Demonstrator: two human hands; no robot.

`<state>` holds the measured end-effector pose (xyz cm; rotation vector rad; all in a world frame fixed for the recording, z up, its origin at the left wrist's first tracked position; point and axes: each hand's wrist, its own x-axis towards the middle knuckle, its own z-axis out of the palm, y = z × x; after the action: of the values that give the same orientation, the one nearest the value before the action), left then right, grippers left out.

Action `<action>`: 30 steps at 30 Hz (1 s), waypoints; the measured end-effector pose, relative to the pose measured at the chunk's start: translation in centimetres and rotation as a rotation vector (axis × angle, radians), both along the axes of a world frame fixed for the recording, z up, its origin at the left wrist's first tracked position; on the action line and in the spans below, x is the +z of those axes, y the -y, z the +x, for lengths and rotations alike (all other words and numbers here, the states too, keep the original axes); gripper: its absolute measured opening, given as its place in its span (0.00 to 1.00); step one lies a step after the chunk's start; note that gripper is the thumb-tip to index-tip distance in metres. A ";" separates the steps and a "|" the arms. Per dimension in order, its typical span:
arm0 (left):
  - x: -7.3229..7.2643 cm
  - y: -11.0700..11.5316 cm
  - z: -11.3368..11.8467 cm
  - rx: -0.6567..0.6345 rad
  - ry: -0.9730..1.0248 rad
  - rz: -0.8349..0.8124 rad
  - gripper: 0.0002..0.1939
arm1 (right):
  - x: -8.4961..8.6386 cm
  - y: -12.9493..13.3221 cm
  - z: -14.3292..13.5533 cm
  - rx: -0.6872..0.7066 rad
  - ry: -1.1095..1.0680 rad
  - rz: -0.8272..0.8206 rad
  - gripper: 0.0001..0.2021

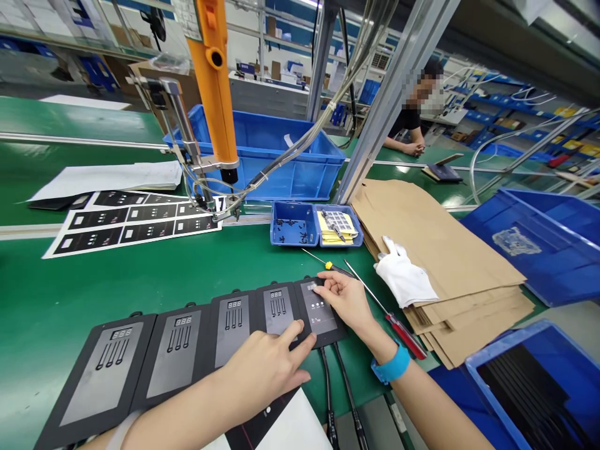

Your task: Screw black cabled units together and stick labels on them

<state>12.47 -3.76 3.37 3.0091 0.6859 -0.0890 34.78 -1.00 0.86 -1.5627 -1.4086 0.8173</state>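
A row of several flat black control boxes [190,359] lies on the green bench, most with a bare grey panel, a digit display and three slots. The rightmost control box [341,330] bears a dark printed label [323,317] with small dots. My right hand [344,299] has its fingers bent, thumb and index closed at the label's upper edge near the display. My left hand [267,359] lies palm down with fingers apart, fingertips at the lower left of that box. Below my left hand is a dark printed sheet [262,420] with white backing, partly hidden by it.
Printed label sheets [135,222] lie at left, under an orange tool [215,87]. Small blue bins [294,225] hold screws and yellow pads. A screwdriver [405,334], white glove [404,275], brown cardboard [435,237] and blue crates [539,244] stand right. Another person [410,128] sits behind.
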 end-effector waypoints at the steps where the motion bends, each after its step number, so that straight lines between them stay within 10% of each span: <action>1: 0.1 0.0 0.0 0.003 0.002 0.003 0.28 | 0.1 0.0 0.0 -0.002 0.012 0.008 0.11; 15: 1.1 0.1 0.8 0.084 -0.044 -0.041 0.26 | 0.5 0.6 -0.5 -0.008 -0.085 0.166 0.07; 19: 0.7 0.2 0.7 0.080 -0.028 -0.042 0.26 | 1.8 1.2 -0.1 -0.176 -0.416 0.347 0.07; 30: -0.4 0.5 -0.1 0.098 0.054 -0.026 0.24 | 0.6 0.5 0.1 0.021 -0.527 -0.069 0.10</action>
<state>12.37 -4.26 2.94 2.9358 0.8182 -0.0118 34.93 -1.48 1.50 -1.2560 -1.0191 1.1971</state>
